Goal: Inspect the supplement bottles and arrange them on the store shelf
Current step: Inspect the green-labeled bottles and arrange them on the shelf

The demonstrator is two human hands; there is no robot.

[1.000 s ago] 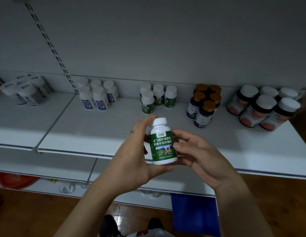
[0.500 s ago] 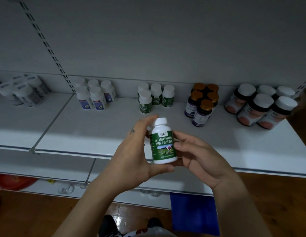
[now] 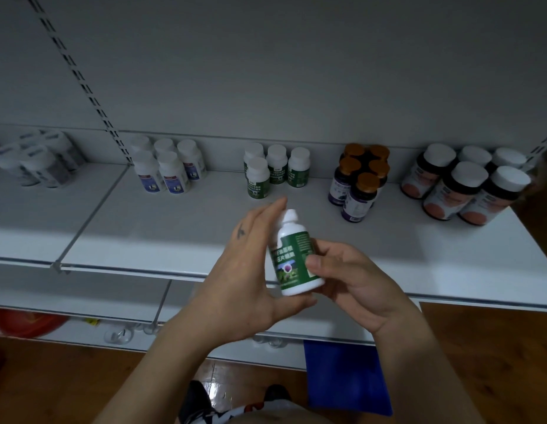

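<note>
I hold a white bottle with a green label (image 3: 292,255) in front of the white shelf (image 3: 174,228), upright and slightly tilted. My left hand (image 3: 250,276) cups its left side, fingers up along the cap and thumb under the base. My right hand (image 3: 348,276) grips its right side, thumb across the label. Several matching green-label bottles (image 3: 273,168) stand at the back of the shelf, just beyond my hands.
Along the shelf's back stand white bottles with blue and red labels (image 3: 168,165), dark bottles with orange caps (image 3: 361,179) and large white-capped jars (image 3: 468,185). Wrapped bottles (image 3: 36,160) lie on the left shelf. A blue bin (image 3: 345,374) sits on the wooden floor below.
The bottle has turned in my hands, so the label's edge and side panel now face me. My left fingers have straightened upward beside the cap.
</note>
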